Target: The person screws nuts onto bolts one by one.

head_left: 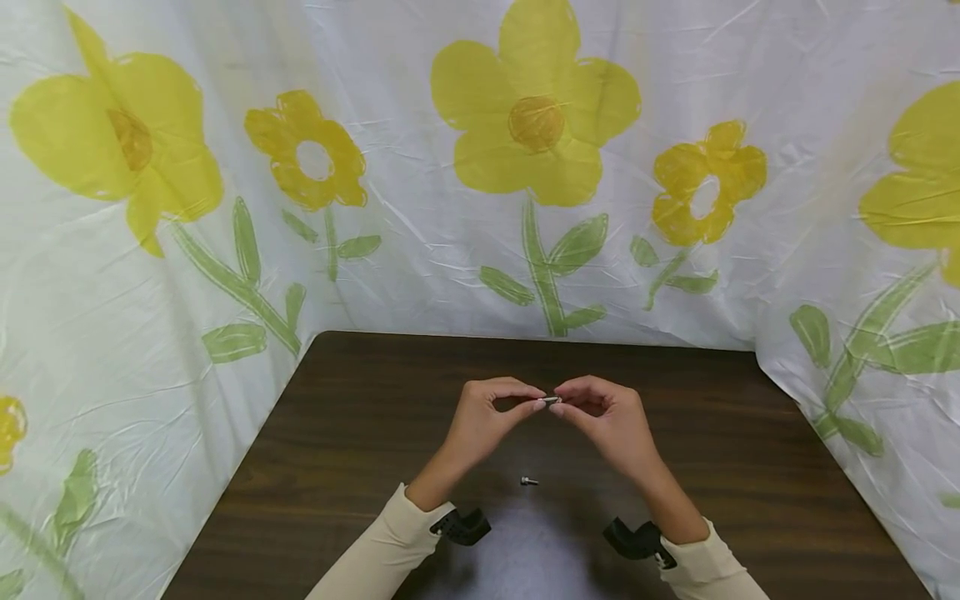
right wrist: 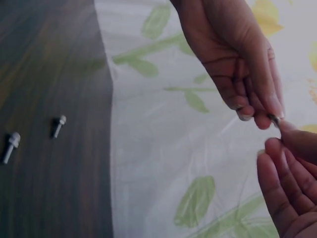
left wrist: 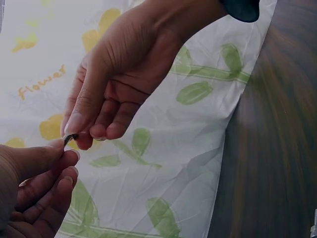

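Above the table, both hands meet at a small, slim metal bolt (head_left: 551, 400), mostly covered by fingertips. My left hand (head_left: 480, 421) pinches one end between thumb and index finger. From the other side, my right hand (head_left: 615, 421) pinches the other end with thumb and fingers. In the left wrist view the bolt (left wrist: 70, 139) looks like a dark sliver between the thumbs; its details are too small to tell. Nearer the person, a silvery bolt (head_left: 529, 481) lies on the table. The right wrist view shows two bolts, one farther (right wrist: 59, 127) and one nearer (right wrist: 11, 147).
The dark wood table (head_left: 360, 433) is bordered behind and at the sides by a white curtain (head_left: 405, 250) printed with yellow flowers. Black wrist mounts (head_left: 463, 527) sit by the cream sleeves (head_left: 382, 542).
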Motion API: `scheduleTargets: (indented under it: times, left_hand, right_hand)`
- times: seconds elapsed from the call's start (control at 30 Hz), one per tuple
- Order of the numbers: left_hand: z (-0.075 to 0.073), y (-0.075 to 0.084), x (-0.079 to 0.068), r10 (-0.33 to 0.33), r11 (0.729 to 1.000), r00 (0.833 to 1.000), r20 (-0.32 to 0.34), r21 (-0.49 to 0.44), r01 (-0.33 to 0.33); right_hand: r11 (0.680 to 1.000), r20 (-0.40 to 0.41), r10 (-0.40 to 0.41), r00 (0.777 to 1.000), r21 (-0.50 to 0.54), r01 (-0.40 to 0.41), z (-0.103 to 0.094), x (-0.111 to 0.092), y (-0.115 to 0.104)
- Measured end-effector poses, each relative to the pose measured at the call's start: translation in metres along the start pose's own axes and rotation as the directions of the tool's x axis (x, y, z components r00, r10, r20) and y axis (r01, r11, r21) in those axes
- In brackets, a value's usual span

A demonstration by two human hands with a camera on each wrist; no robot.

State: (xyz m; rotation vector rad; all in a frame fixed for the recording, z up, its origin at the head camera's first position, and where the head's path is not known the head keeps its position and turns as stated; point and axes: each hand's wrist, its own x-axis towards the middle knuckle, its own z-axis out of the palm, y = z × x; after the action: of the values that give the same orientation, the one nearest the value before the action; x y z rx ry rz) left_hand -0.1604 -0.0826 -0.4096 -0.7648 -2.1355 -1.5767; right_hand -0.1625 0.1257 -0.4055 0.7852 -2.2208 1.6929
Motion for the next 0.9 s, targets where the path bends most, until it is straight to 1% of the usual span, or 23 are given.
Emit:
scheduleTargets:
  times: [0.07,0.23,0.33,0.5,0.6,0.8,0.9]
  left_hand:
    - [0.0,0.002,0.001,0.006,1.0,1.0,0.0,-0.004,-0.006]
    - [-0.003,0.004,0.002,0.019,1.0,1.0,-0.006,-0.015,-0.019]
    - [-0.004,0.003,0.002,0.018,1.0,1.0,-0.018,-0.023,-0.019]
    - [-0.003,0.003,0.002,0.025,0.998,0.998,-0.05,-0.055,-0.028]
    - [-0.003,0.004,0.002,0.023,0.997,0.998,-0.062,-0.073,-0.027]
    - [-0.002,0.007,0.003,0.035,0.995,0.997,-0.067,-0.092,-0.041]
    - [-0.001,0.008,0.003,0.046,0.993,0.996,-0.07,-0.107,-0.053]
  right_hand:
    - [1.0,-0.015,-0.01,1.0,0.025,0.011,0.001,-0.001,0.0]
    - [0.994,-0.021,-0.031,0.999,0.1,0.032,0.002,-0.002,0.001]
    - [0.991,-0.031,-0.059,0.998,0.117,0.062,0.003,-0.002,0.0]
    - [0.984,-0.061,-0.13,0.99,0.111,0.136,0.004,-0.001,-0.002]
    - [0.981,-0.07,-0.161,0.984,0.095,0.167,0.004,-0.001,-0.002]
    - [0.978,-0.086,-0.195,0.977,0.052,0.2,0.004,-0.001,-0.004]
    - [0.976,-0.092,-0.201,0.975,0.06,0.207,0.005,-0.001,-0.014]
